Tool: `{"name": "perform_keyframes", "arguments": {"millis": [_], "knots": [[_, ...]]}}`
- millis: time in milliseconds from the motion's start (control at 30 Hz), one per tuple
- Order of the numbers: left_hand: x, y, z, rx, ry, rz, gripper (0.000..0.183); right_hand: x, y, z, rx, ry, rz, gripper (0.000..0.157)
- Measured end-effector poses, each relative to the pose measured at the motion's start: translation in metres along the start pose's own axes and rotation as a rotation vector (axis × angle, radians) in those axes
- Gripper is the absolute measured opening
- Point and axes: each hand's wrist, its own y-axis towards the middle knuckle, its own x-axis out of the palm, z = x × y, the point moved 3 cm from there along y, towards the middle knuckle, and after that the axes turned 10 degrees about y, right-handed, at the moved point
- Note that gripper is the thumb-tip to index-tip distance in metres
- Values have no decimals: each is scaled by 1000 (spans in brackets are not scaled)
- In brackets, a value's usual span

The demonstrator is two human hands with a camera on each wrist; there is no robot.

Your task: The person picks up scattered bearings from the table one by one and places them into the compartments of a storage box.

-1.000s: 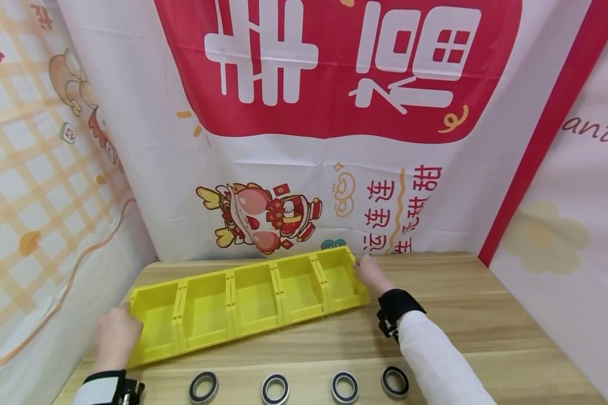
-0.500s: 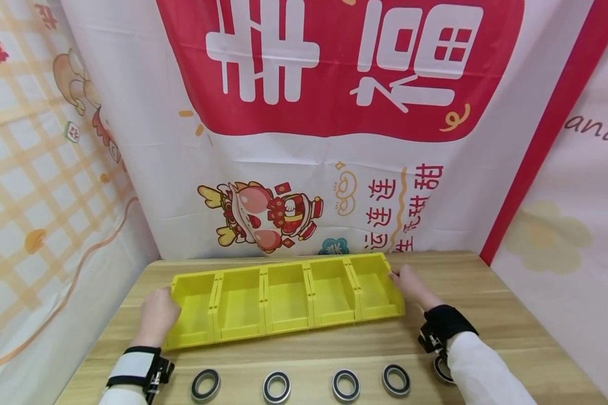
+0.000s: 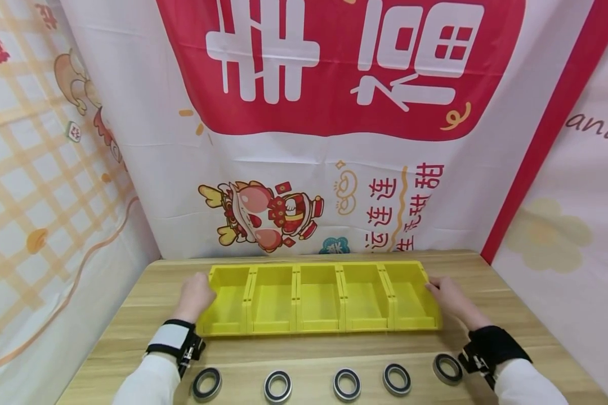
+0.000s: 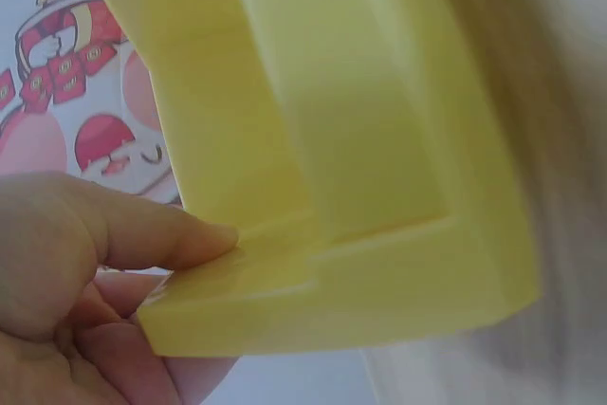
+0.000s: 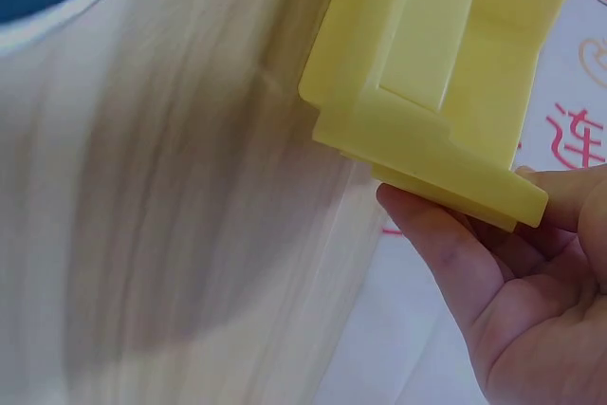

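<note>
A yellow storage bin (image 3: pixel 319 326) with several compartments in a row lies lengthwise between both hands, near the back of the wooden table. My left hand (image 3: pixel 195 293) grips its left end; the left wrist view shows the thumb (image 4: pixel 204 242) inside the end wall and the other fingers outside below it. At the opposite end, my right hand (image 3: pixel 451 298) pinches the right side wall, its fingers curled around the wall's edge in the right wrist view. The compartments hold nothing.
Several ball bearings (image 3: pixel 347 385) lie in a loose row along the front of the wooden table (image 3: pixel 304 351). The rightmost bearing (image 3: pixel 447 369) is beside the right wrist strap. A printed cloth (image 3: pixel 284 152) hangs behind the table's back edge, with more cloth at both sides.
Both hands have carried the bin to the right. It has turned from slanted to roughly parallel with the table's back edge. The rightmost bearing has come out from behind the right arm.
</note>
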Motion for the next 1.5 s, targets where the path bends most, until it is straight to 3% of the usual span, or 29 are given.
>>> {"name": "perform_keyframes", "arguments": {"millis": [267, 500, 600, 767, 900, 1067, 1233, 1400, 1500], "knots": [[1, 8, 20, 20, -20, -95, 2, -15, -13, 14, 77, -28, -22, 24], [1, 14, 22, 7, -50, -137, 5, -23, -11, 15, 146, -11, -77, 32], [1, 17, 20, 2, -73, -162, 6, -29, -13, 13, 156, -15, -110, 44], [3, 21, 18, -11, -96, -204, 7, -42, -22, -8, 125, -87, -84, 79], [2, 22, 17, -18, -98, -224, 9, -45, -33, -35, 35, -162, -28, 84], [0, 19, 16, -26, -99, -249, 6, -28, -60, -64, -59, -302, -17, 82], [-2, 16, 15, -29, -109, -262, 5, 4, -95, -78, -118, -341, -47, 82], [-3, 16, 15, -27, -98, -252, 7, 35, -122, -65, -9, -327, -220, 81], [-4, 15, 16, -34, -88, -259, 5, 51, -133, -48, -66, -261, -328, 85]]}}
